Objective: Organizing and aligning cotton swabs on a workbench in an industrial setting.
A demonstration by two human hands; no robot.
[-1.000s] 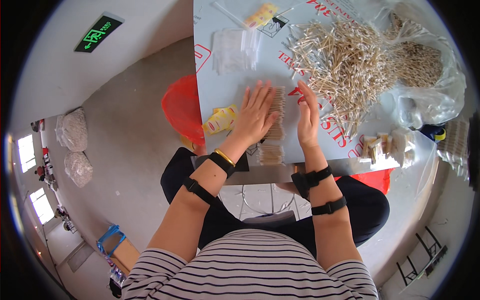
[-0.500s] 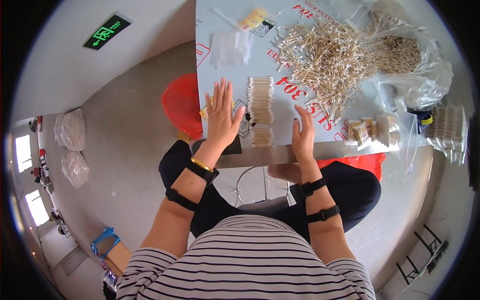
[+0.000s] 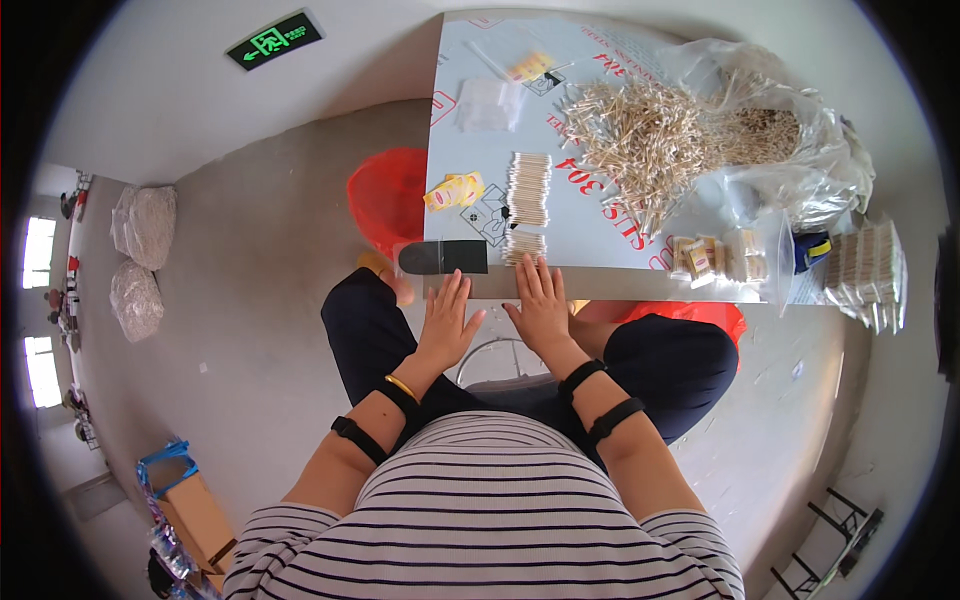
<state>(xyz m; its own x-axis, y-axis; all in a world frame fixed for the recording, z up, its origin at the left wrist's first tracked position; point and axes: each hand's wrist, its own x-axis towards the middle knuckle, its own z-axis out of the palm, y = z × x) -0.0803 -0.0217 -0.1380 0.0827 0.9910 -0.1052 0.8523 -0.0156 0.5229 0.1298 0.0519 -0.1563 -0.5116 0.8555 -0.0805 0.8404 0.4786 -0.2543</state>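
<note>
At the table's near edge, my left hand (image 3: pixel 449 325) lies with its fingers stretched out, holding nothing, its fingertips by a dark flat strip (image 3: pixel 450 258). My right hand (image 3: pixel 543 308) is also open, fingers extended and palm down. Its fingertips reach the near end of a short row of cotton swabs (image 3: pixel 525 245); whether they press on it I cannot tell. Just beyond, a longer row of cotton swabs (image 3: pixel 529 190) lies neatly side by side. A large loose heap of cotton swabs (image 3: pixel 635 140) spreads farther right, spilling from a clear plastic bag (image 3: pixel 825 170).
Yellow printed cards (image 3: pixel 455 191) lie at the table's left, with flat clear bags (image 3: pixel 490 108) beyond them. Small swab packs (image 3: pixel 700 258) sit near the right front, beside stacked packed swabs (image 3: pixel 865 270). A red bag (image 3: pixel 388 200) hangs off the left side.
Both hands have drawn back toward me from either side of the swab rows to the table's near edge. The yellow cards and dark strip are now uncovered. The view has shifted.
</note>
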